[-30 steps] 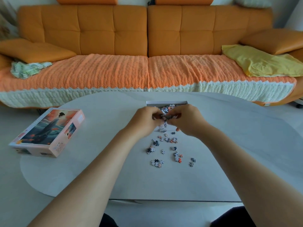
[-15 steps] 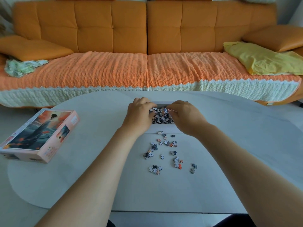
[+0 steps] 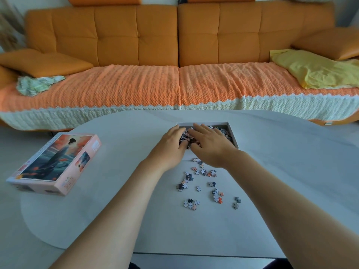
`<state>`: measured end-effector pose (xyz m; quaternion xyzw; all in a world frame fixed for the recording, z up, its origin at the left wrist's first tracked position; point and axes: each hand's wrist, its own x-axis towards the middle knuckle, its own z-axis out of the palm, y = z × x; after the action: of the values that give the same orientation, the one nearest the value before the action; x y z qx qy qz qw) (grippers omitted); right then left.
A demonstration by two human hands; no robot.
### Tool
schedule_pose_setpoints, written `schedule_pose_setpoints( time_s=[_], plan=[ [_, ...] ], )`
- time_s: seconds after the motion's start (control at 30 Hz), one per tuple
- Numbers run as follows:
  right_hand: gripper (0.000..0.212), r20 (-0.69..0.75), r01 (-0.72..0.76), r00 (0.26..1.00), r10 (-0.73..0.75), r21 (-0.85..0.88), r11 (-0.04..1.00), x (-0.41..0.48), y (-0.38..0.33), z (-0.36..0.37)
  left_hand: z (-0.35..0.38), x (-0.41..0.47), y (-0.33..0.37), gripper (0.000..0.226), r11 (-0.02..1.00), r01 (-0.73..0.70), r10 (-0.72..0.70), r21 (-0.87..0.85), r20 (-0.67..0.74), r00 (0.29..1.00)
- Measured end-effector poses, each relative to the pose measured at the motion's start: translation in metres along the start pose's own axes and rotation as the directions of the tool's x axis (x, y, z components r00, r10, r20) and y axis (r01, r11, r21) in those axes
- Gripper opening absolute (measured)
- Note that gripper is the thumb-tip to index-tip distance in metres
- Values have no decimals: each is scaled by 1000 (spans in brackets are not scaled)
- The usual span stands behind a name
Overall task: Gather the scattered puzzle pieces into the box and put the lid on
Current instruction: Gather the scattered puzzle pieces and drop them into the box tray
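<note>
Home living room (orange sofa (image 3: 174, 45), table (image 3: 116, 220))

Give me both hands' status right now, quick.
Left hand: open, fingers flat on the pieces in the box, gripping nothing.
Right hand: open, spread flat over the same pieces, gripping nothing.

orange sofa (image 3: 136, 39), yellow cloth (image 3: 318, 72), pale table (image 3: 281, 162)

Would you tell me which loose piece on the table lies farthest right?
The grey pair, right of the orange-tipped cluster; all other loose pieces lie further left.
</note>
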<state>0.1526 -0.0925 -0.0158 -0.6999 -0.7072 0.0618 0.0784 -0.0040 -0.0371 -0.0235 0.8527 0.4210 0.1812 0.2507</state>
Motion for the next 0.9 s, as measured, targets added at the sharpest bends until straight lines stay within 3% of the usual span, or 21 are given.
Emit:
schedule_pose_setpoints(
  time_s=[0.07, 0.1, 0.3, 0.37, 0.47, 0.6, 0.7, 0.8, 0.9],
  plan=[
    [46, -198, -33, 980, 16, -84, 996, -4, 1, 0, -1, -2, 0, 53, 999, 12, -12, -36, 10, 1000],
    [42, -224, -47, 974, 31, -68, 997, -6, 0, 0, -1, -2, 0, 54, 999, 21, -20, -50, 15, 1000],
    [54, 73, 33, 997, -31, -24, 999, -2, -2, 11, 0, -3, -2, 53, 999, 23, -22, -46, 21, 1000],
    [55, 66, -9, 998, 10, -25, 1000, -2, -1, 9, 1, -5, -4, 51, 1000, -26, 26, 3, 11, 1000],
    [56, -2, -15, 1000, 14, -34, 999, -9, -1, 7, 0, -7, -6, 53, 964, -133, 122, 230, 64, 991],
    [60, 101, -55, 993, 58, -36, 998, -19, -1, 5, -2, -8, -6, 62, 916, -146, 91, 373, 163, 983],
    [55, -39, -22, 999, 21, -18, 1000, -29, 3, -1, -5, -14, -2, 65, 938, -139, 100, 316, 137, 986],
    [36, -268, 130, 956, -120, 18, 991, -42, 7, -9, -8, -24, 1, 58, 927, -201, 212, 315, 0, 977],
    [32, -285, 226, 937, -200, 62, 972, -57, 5, -13, -9, -37, 3, 42, 903, -308, 353, 301, -108, 929]
  ],
)
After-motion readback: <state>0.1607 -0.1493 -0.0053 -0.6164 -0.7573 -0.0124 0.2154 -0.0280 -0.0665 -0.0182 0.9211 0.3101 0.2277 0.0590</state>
